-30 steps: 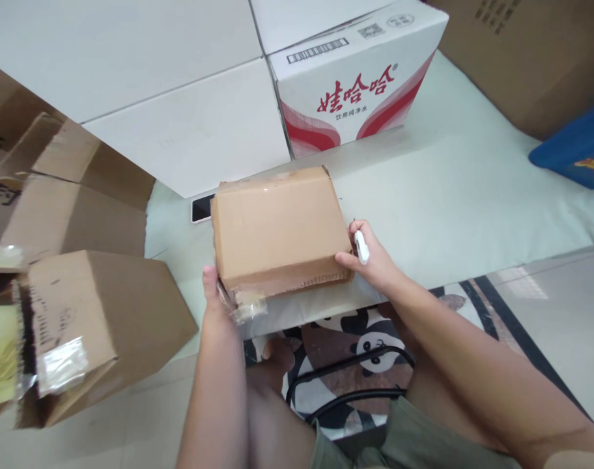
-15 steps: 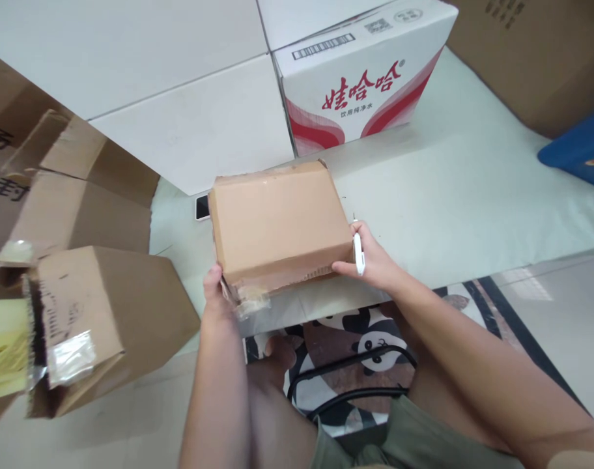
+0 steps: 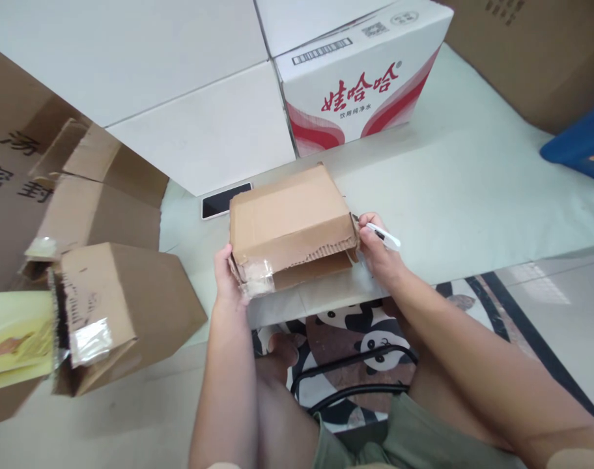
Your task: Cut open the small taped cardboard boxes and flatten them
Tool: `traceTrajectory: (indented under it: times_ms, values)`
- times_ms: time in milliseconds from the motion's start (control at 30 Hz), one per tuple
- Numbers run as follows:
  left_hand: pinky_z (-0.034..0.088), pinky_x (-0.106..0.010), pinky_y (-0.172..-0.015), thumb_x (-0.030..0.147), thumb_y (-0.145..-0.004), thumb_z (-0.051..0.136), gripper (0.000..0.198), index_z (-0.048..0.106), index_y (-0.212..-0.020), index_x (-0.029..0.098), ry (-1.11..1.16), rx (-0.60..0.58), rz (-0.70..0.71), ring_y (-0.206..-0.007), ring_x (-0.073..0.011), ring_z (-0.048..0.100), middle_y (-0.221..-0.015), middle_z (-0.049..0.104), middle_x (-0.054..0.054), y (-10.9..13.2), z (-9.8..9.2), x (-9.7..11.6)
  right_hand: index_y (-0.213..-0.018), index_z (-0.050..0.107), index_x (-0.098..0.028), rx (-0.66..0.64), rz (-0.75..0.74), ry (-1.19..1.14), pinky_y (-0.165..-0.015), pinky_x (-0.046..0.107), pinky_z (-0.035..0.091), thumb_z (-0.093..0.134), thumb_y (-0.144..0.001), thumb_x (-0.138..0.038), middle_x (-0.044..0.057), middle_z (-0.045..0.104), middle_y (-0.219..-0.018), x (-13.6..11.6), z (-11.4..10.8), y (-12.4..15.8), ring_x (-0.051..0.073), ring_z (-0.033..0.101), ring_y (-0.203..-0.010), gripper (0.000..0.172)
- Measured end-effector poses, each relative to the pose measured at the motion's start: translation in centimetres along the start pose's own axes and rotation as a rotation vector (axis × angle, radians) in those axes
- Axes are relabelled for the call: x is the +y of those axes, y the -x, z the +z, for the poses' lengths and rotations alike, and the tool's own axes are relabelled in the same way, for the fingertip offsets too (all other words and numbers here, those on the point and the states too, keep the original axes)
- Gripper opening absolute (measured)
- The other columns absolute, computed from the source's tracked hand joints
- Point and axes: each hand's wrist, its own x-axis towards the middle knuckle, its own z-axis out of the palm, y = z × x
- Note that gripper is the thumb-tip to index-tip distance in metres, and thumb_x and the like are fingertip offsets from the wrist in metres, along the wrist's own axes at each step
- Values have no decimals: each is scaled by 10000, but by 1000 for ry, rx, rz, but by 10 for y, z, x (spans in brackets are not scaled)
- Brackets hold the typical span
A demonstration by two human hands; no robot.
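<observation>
A small brown cardboard box point(image 3: 290, 221) lies on the pale table point(image 3: 473, 195) near its front edge, its near flap torn and crumpled tape at the near left corner. My left hand point(image 3: 226, 277) grips that left corner, fingers wrapped under the box. At the box's right near corner, my right hand point(image 3: 378, 251) is closed round a white pen-like tool point(image 3: 385, 236), its tip touching the box edge.
A phone point(image 3: 223, 200) lies behind the box on the left. A white and red printed carton point(image 3: 360, 71) and plain white boxes point(image 3: 194, 130) stand at the back. Opened brown cartons point(image 3: 116, 306) sit on the floor to the left. A blue object point(image 3: 580, 146) is at the right.
The box has been lowered and turned so its near open side faces me. The phone behind it now shows fully. My right hand has turned the white tool towards the box's corner.
</observation>
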Motion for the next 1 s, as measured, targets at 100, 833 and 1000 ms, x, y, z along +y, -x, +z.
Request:
traceTrajectory:
  times_ms: [100,833,1000]
  values:
    - [561,-423,-900,520,-625,710,496,688,-1020,220,-29,-1,30,-1117,-340,687,-1005,748,-72,3,0,1,-942,426,-287,-8,-30,21,-596,292,348,650,-854,-553,-56,394,-752,-9,0,2,134,378,-612,359]
    - [573,-417,-832,369,-538,806,590,600,-1085,294,-66,-174,40,-1141,-335,636,-1157,694,-37,28,-10,7,-923,403,-284,-58,-14,197,-1146,506,371,825,-663,-303,89,546,-1501,-32,-9,-4,290,443,-1455,495]
    - [594,-400,-646,415,-644,785,627,553,-1216,303,-103,-216,-27,-888,-285,698,-1103,698,-49,32,-10,-2,-835,400,-281,207,-89,219,-887,418,476,688,-853,-498,51,692,-961,-28,-2,-11,285,665,-1103,362]
